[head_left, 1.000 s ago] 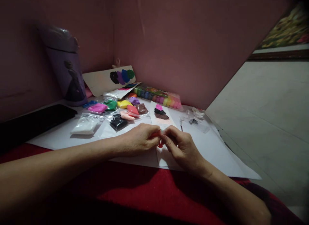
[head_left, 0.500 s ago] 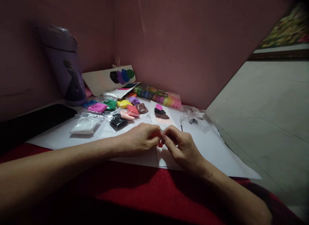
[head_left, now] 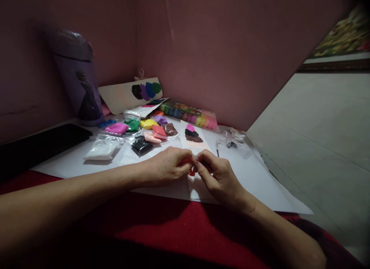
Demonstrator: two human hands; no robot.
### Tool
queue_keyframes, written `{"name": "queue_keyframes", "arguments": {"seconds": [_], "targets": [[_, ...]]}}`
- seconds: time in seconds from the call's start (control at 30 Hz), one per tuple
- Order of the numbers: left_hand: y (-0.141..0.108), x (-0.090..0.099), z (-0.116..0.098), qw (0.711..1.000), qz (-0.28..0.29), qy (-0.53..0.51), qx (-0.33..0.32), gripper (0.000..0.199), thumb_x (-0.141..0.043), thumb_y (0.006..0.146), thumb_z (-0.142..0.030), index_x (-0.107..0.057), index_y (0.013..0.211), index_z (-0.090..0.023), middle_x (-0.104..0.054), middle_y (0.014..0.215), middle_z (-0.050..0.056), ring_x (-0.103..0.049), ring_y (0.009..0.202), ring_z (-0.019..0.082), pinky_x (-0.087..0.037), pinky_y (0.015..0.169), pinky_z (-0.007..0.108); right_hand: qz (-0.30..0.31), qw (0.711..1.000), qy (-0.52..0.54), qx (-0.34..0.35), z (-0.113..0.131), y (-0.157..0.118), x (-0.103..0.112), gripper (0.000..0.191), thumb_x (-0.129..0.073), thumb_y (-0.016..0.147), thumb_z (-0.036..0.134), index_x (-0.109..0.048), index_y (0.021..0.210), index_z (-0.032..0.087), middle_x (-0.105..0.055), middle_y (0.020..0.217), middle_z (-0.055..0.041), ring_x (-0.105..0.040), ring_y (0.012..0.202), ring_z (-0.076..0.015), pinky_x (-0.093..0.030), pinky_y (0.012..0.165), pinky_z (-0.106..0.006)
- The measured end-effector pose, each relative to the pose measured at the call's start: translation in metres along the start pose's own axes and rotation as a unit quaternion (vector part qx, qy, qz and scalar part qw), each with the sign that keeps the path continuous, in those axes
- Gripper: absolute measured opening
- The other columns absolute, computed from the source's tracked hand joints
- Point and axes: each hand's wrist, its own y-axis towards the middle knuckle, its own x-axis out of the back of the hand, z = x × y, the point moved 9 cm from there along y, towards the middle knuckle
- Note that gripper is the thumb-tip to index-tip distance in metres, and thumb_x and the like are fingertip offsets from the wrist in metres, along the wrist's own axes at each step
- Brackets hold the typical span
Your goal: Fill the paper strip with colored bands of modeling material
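Observation:
My left hand (head_left: 173, 167) is closed around soft red clay (head_left: 188, 160), of which only a little shows between thumb and curled fingers. Thumb and forefinger of my right hand (head_left: 218, 176) pinch at the same red clay, fingertips touching those of the left. Just below the fingertips another bit of red (head_left: 192, 174) shows over a narrow paper card (head_left: 199, 192); whether it joins the held clay I cannot tell. Further up, the card carries pink, black and brown patches (head_left: 193, 135) and a pale peach one, partly hidden by my hands.
Small clear bags of coloured clay (head_left: 141, 145) lie left of the card, with a white one (head_left: 101, 148) nearest. A thin tool (head_left: 217, 148) and a plastic bag (head_left: 241, 150) lie right. Behind are a clay pack (head_left: 187, 115), a painted card (head_left: 118, 97) and a purple container (head_left: 76, 80).

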Motion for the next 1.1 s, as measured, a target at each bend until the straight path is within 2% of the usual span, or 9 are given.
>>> {"name": "queue_keyframes", "arguments": {"seconds": [0.8,1.1], "targets": [[0.0006,0.0001,0.0,1.0,0.0,0.012,0.004,0.018,-0.043,0.084,-0.024,-0.054,0.073,-0.014,-0.055,0.066,-0.001,-0.046,0.061,0.01,-0.032,0.054,0.02,0.002,1.0,-0.007,-0.005,-0.0013,0.0009,-0.0013,0.014,-0.046,0.091,0.018,-0.053,0.079,0.017,-0.058,0.069,-0.0012,-0.051,0.06,-0.0119,-0.039,0.058,-0.025],[0.0002,-0.0002,-0.0014,1.0,0.012,0.018,0.004,0.018,-0.042,0.084,-0.022,-0.057,0.078,-0.014,-0.058,0.07,0.001,-0.049,0.063,0.011,-0.033,0.056,0.021,0.002,1.0,-0.015,0.001,-0.0002,0.0005,-0.0022,0.015,-0.045,0.09,0.016,-0.052,0.077,0.016,-0.056,0.068,-0.0015,-0.048,0.059,-0.0118,-0.038,0.057,-0.025]]}}
